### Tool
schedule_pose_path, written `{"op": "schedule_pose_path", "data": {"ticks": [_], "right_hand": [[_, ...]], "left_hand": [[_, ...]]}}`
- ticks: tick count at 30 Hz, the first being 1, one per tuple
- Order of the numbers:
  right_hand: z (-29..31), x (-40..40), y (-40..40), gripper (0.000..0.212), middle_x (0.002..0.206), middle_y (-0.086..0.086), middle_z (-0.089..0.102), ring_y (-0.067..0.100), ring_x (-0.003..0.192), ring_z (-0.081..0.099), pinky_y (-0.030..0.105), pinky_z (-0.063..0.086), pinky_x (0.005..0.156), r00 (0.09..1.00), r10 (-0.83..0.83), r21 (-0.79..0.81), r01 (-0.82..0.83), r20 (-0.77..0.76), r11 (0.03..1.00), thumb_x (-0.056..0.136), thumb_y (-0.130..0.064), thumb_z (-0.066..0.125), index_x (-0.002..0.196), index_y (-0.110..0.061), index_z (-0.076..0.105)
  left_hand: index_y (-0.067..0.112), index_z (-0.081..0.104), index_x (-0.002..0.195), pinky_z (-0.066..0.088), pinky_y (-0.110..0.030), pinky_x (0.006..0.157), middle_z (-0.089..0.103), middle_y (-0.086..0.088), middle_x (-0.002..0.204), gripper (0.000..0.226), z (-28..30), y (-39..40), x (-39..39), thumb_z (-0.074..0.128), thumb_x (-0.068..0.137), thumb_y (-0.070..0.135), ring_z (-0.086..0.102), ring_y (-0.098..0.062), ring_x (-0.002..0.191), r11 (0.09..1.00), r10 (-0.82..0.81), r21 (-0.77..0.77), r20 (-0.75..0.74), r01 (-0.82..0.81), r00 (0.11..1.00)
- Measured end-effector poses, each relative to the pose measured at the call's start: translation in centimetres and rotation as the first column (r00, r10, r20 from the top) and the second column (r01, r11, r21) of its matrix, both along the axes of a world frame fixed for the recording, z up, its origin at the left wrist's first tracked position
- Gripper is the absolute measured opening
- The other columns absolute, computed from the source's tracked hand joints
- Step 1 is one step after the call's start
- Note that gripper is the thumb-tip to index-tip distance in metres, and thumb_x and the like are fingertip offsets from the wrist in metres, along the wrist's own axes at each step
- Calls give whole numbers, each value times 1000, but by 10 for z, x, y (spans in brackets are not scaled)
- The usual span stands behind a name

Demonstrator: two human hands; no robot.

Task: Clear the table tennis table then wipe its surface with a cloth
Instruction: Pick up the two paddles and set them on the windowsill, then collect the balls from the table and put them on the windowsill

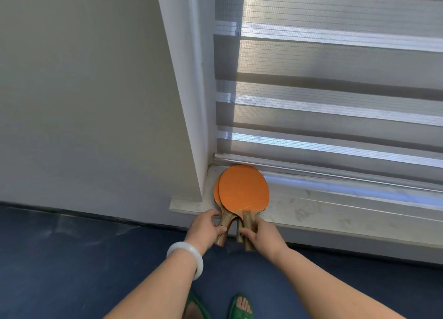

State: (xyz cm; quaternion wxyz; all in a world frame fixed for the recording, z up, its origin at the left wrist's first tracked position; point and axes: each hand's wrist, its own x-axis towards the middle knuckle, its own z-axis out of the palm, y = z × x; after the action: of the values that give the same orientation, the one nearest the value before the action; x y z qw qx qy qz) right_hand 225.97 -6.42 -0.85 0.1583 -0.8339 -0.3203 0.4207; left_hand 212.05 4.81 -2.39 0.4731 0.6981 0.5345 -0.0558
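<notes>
Two hands, left hand (208,225) and right hand (261,234), grip the stacked paddles (242,189) by their handles on the windowsill (311,206), completing clearing; next comes release, then fetching a cloth.

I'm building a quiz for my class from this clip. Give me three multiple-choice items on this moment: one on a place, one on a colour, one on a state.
1. Where do the paddle blades lie?
A. on the blue floor
B. on the windowsill, in its corner by the wall
C. on a chair

2. What colour is the rubber face that shows on the top paddle?
A. orange
B. black
C. green

3. What are the hands doing?
A. both hang free
B. only the right hand holds a handle
C. each hand grips a paddle handle

Key: 1 B, the stacked paddles rest on the windowsill beside the wall. 2 A, the upper face is plainly orange. 3 C, the left hand and the right hand each curl round a wooden handle.
</notes>
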Motion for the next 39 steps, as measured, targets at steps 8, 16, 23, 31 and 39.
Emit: {"op": "schedule_pose_path", "data": {"ticks": [8, 16, 23, 31, 39], "right_hand": [[22, -1, 0, 27, 100, 8, 66, 28, 91, 63, 33, 43, 69, 927, 248, -18, -253, 282, 967, 102, -39, 39, 100, -16, 52], [46, -61, 45, 29, 102, 7, 69, 23, 91, 66, 31, 46, 69, 780, 531, -4, -562, 331, 827, 100, -43, 46, 98, -14, 51], [83, -179, 103, 27, 115, 10, 63, 27, 109, 59, 29, 42, 83, 614, 739, 21, -773, 279, 634, 98, -39, 51, 109, -14, 52], [121, -408, 129, 31, 113, 6, 59, 22, 103, 58, 27, 43, 80, 324, 894, 61, -945, 309, 321, 98, -36, 53, 116, -11, 51], [150, -690, 82, 43, 134, 6, 51, 20, 122, 51, 26, 38, 98, -92, 922, 102, -985, 375, -139, 96, -37, 56, 129, -11, 48]], "left_hand": [[23, 54, 128, 48, -28, 84, 55, 3, 99, 43, 24, 5, -17, 68, 88, 29, 57, -15, 94, 997, 71, 30, 26, -72, 997], [18, 56, 129, 47, -25, 88, 58, 0, 98, 42, 60, -4, -117, 67, 90, 31, 57, -15, 95, 953, 295, 67, -12, -294, 955], [21, 57, 125, 44, -18, 74, 59, 2, 98, 37, 97, -17, -266, 65, 91, 31, 58, -11, 90, 807, 572, 160, 27, -569, 820], [22, 55, 125, 45, -16, 69, 57, 2, 107, 35, 135, -93, -491, 62, 93, 34, 58, -10, 93, 509, 843, 217, 68, -833, 533], [21, 57, 123, 52, -25, 75, 55, 1, 108, 35, 172, -228, -697, 63, 92, 34, 59, -15, 95, 127, 981, 341, 93, -932, 168]]}}
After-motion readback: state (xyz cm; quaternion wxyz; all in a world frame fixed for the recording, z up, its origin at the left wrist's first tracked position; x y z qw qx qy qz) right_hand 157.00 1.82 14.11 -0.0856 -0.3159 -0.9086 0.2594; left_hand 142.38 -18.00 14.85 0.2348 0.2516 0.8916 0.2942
